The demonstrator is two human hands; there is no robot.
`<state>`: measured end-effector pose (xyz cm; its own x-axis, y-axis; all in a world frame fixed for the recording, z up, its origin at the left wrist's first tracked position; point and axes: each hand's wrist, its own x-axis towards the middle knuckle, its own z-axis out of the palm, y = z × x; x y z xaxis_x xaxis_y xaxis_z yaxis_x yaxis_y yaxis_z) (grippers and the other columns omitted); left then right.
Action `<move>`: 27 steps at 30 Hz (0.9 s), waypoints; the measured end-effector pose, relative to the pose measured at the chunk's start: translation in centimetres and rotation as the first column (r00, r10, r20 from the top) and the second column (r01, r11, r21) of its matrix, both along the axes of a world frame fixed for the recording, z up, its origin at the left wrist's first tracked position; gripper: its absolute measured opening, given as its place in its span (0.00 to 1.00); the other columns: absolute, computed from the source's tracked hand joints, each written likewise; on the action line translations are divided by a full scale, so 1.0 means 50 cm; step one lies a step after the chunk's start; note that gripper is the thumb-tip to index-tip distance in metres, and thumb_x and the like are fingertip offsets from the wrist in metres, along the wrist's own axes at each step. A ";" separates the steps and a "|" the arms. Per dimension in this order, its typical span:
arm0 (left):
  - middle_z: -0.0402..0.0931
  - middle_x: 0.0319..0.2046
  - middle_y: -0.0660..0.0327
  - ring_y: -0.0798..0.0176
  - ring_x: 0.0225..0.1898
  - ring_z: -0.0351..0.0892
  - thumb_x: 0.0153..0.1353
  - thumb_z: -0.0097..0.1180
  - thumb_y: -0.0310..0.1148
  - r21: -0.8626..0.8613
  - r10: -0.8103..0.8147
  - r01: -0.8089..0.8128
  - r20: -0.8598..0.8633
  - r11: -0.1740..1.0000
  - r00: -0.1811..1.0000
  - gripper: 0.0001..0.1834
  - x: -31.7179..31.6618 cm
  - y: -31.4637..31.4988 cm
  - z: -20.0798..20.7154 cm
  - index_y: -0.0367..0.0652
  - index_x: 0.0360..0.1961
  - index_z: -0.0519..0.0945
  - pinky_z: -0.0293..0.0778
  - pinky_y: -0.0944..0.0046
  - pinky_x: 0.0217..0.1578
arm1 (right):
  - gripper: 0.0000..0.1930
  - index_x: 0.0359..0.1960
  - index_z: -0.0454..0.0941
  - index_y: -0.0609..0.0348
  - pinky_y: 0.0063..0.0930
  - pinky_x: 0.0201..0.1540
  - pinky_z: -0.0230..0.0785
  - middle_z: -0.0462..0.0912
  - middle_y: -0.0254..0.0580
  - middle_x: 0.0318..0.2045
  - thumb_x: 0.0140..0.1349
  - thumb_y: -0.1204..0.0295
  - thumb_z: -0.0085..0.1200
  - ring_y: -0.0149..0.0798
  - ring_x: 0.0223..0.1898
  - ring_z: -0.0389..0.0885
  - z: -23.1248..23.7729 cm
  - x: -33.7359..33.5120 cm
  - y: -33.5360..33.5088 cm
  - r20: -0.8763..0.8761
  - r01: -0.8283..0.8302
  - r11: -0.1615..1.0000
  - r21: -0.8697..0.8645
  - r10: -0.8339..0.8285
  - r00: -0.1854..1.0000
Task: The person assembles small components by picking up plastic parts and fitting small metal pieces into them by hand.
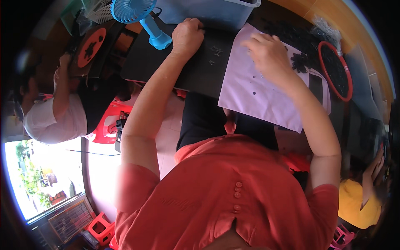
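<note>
My left hand rests on the dark table by the front of a grey-blue plastic bin. Its fingers are curled closed, and whatever they may hold is hidden. Over a lilac cloth bag my right hand is bent, fingers drawn together; I cannot make out anything in them. Tiny dark pieces lie on the cloth below that hand. Between my hands are some small shiny pieces on the table. Just right of my right hand sits a cluster of black parts.
A blue fan stands beside my left forearm. At the right is a red-rimmed basket of black parts, with clear plastic wrapping behind it. One person works at the left beside a red tray; another in yellow sits at the right.
</note>
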<state>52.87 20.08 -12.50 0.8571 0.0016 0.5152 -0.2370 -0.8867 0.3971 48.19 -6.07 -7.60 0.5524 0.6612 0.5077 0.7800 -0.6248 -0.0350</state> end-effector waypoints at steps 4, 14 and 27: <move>0.83 0.38 0.55 0.48 0.41 0.82 0.52 0.64 0.35 -0.057 0.060 -0.060 0.009 0.997 0.998 0.11 -0.003 0.013 -0.001 0.43 0.36 0.85 0.76 0.54 0.43 | 0.07 0.37 0.81 0.54 0.39 0.47 0.64 0.80 0.38 0.37 0.59 0.68 0.58 0.43 0.44 0.80 -0.029 0.025 0.097 0.086 -0.046 0.999 -0.020 0.048 0.995; 0.81 0.34 0.55 0.46 0.39 0.81 0.51 0.65 0.41 0.033 0.103 -0.104 0.034 0.994 0.994 0.11 0.001 0.019 -0.009 0.46 0.31 0.86 0.76 0.50 0.40 | 0.05 0.34 0.77 0.54 0.38 0.44 0.63 0.77 0.39 0.34 0.60 0.68 0.56 0.43 0.40 0.78 -0.074 0.041 0.137 0.164 -0.077 0.987 -0.139 0.099 0.982; 0.81 0.34 0.57 0.46 0.37 0.81 0.55 0.62 0.41 0.136 0.125 -0.141 0.124 0.981 0.984 0.10 0.017 -0.003 -0.019 0.45 0.30 0.84 0.77 0.48 0.37 | 0.04 0.31 0.77 0.55 0.37 0.41 0.63 0.79 0.39 0.31 0.54 0.74 0.52 0.42 0.37 0.79 -0.085 0.058 0.148 0.227 -0.111 0.992 -0.059 0.122 0.966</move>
